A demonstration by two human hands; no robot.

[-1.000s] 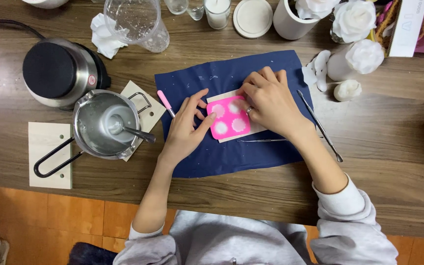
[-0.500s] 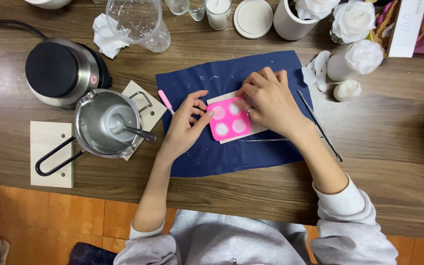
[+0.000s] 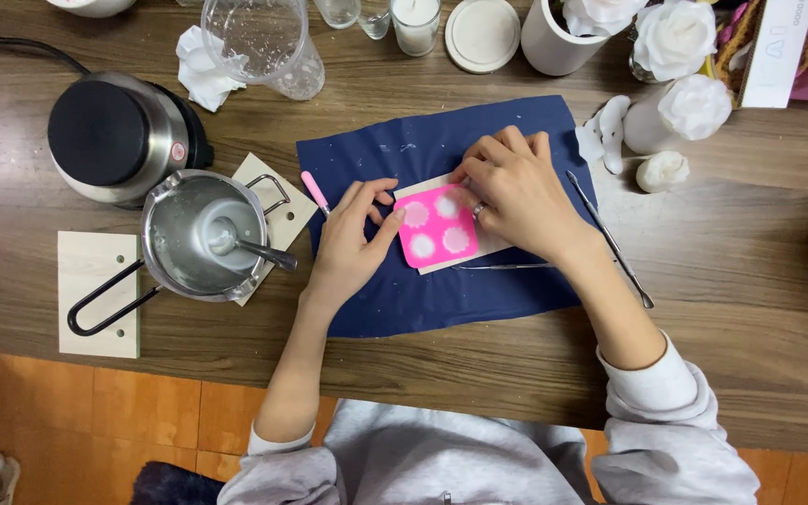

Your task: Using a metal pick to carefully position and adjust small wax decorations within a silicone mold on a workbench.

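Pink mould (image 3: 437, 225) lies flat on the navy cloth (image 3: 441, 290), grasped between left hand (image 3: 353, 245) fingertips at its left edge and right hand (image 3: 516, 192) fingers pressing its upper right.

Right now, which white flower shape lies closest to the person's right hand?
The flat white petal piece beside the navy cloth; the fuller roses sit farther away, and the right hand nearly reaches it.
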